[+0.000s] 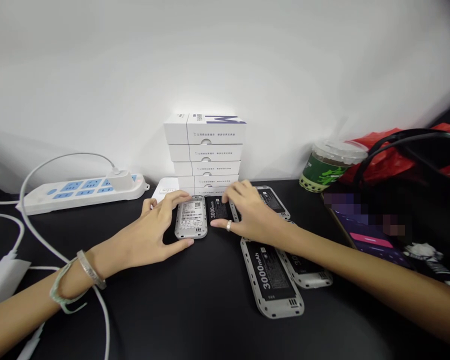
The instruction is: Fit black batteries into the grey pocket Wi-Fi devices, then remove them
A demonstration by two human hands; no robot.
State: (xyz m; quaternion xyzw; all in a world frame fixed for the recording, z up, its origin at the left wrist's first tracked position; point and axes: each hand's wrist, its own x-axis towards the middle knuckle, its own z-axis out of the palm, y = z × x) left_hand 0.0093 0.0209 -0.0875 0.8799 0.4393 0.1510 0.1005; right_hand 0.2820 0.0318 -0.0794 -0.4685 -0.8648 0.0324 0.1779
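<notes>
My left hand (153,232) is curled around a small grey open-backed device (191,218). Its fingers lie at the top edge and its thumb at the bottom edge. A white printed label shows in that device's recess. Just to the right, my right hand (247,207) has thumb and fingertips on a black battery (215,211) marked 3000mAh. A grey frame edge shows beside that battery, but the hand hides much of it. Beneath and around my right forearm lie more grey devices with batteries: one in front (272,277), one partly covered (309,272), and one behind (273,201).
Several white boxes (213,134) stand stacked against the wall. A power strip (86,192) with a plugged-in charger (120,180) and white cables lies left. To the right are a lidded drink cup (324,167), a red bag (386,155) and a lit phone screen (371,240).
</notes>
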